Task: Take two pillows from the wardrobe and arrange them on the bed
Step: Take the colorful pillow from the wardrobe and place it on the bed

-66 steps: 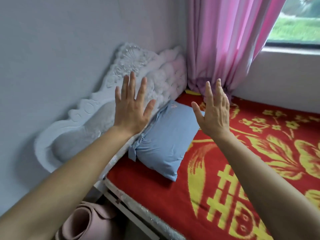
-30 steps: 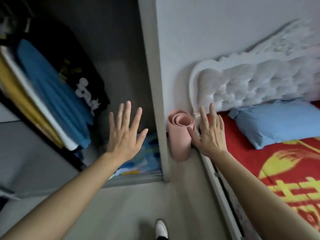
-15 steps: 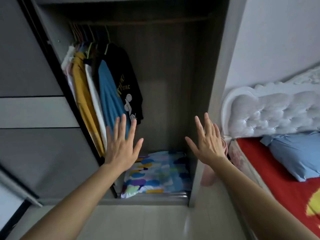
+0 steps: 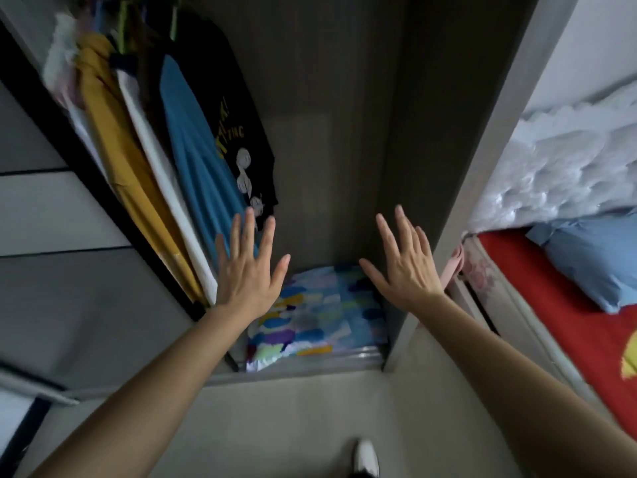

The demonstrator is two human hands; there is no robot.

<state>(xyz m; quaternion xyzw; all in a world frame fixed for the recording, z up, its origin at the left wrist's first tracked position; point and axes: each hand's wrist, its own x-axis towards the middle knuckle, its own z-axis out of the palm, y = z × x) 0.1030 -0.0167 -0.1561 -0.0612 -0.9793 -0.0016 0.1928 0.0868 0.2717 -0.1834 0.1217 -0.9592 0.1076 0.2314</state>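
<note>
A pillow with a blue, purple and yellow patchwork print (image 4: 320,312) lies on the floor of the open wardrobe (image 4: 348,139). Both my hands are stretched out above it, fingers spread and empty: my left hand (image 4: 250,270) over its left end, my right hand (image 4: 401,263) over its right end. Neither hand touches it. At the right, a plain light-blue pillow (image 4: 593,257) lies on the red bed cover (image 4: 586,326), against the white tufted headboard (image 4: 565,167).
Shirts in yellow, white, blue and black (image 4: 193,160) hang at the wardrobe's left side, close to my left hand. A grey wardrobe side panel (image 4: 458,208) separates wardrobe and bed. A rolled pink mat (image 4: 453,267) stands behind it. My white shoe (image 4: 367,457) is on the pale floor.
The view has swung from the bed to the wardrobe and come closer. Both open hands have moved nearer to the patterned pillow on the wardrobe floor.
</note>
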